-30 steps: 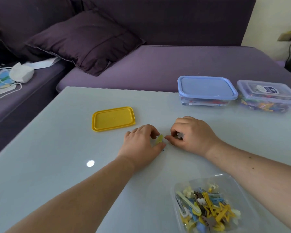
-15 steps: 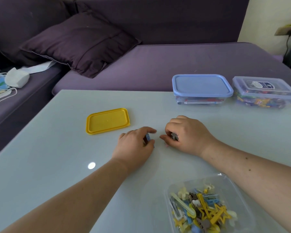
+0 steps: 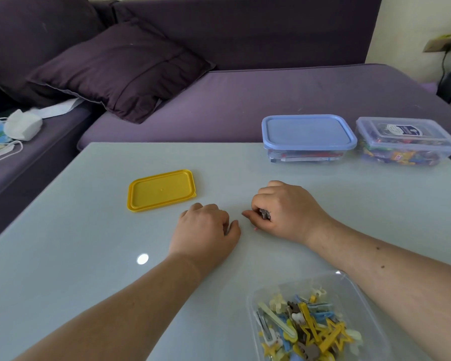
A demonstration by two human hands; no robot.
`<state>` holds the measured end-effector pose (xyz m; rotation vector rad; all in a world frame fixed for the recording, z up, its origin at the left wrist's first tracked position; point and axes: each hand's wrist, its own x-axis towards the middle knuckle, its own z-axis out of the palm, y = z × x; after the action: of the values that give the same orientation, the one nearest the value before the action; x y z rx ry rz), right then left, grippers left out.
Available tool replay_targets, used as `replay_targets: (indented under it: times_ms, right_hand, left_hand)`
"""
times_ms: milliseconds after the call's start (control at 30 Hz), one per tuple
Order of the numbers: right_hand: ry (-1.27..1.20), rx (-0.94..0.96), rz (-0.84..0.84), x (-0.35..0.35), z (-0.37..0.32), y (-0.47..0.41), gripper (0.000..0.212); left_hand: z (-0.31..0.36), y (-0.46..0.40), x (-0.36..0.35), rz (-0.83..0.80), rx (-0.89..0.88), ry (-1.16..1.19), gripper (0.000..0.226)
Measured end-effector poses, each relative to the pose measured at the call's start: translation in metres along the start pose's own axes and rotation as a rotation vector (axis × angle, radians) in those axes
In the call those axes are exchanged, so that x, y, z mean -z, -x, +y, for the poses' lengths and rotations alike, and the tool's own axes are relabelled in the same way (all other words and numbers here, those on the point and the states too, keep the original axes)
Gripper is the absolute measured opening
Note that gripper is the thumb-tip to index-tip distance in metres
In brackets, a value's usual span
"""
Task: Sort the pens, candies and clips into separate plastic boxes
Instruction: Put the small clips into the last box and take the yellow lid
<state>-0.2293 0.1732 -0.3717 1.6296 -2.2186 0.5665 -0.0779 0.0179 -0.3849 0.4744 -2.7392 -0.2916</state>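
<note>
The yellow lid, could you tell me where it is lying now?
The yellow lid lies flat on the table, left of centre in the head view, just beyond the left hand.

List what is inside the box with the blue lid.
Through the clear wall of the blue-lidded box, pens lie flat, red and white showing. The opaque blue lid hides how many.
</note>
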Motion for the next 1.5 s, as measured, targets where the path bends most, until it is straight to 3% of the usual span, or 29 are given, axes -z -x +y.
replay_targets:
  times_ms: [133,267,367,500,767,967,1200,1300,1500]
  right_hand:
    - [0.005,0.016,0.092,0.001,0.000,0.002,0.043]
    - [0.044,0.058,0.086,0.001,0.000,0.004,0.041]
    - [0.077,0.109,0.081,0.001,0.001,0.004,0.043]
    - [0.070,0.139,0.089,0.000,0.003,0.004,0.043]
    - [-0.175,-0.280,0.160,0.036,0.004,0.003,0.041]
    - [-0.297,-0.375,0.129,0.105,-0.032,0.011,0.043]
    - [-0.280,-0.513,0.012,0.133,-0.096,0.060,0.034]
    - [-0.250,-0.603,0.004,0.126,-0.111,0.076,0.050]
    - [-0.235,-0.649,-0.229,0.123,-0.121,0.092,0.054]
  left_hand:
    - [0.000,0.002,0.000,0.010,-0.024,0.002,0.043]
    - [0.000,0.005,0.000,0.046,0.067,0.056,0.025]
    - [0.000,0.007,0.000,0.068,0.145,0.030,0.029]
    - [0.001,0.005,0.000,0.027,0.117,-0.018,0.045]
    - [0.002,0.003,0.001,0.043,0.025,0.043,0.046]
    - [0.005,0.006,0.004,0.050,-0.006,-0.045,0.047]
    - [0.012,0.012,0.022,-0.049,0.149,0.049,0.039]
    - [0.026,0.015,0.046,-0.054,0.223,0.199,0.036]
    - [0.080,0.027,0.106,-0.057,0.107,0.302,0.034]
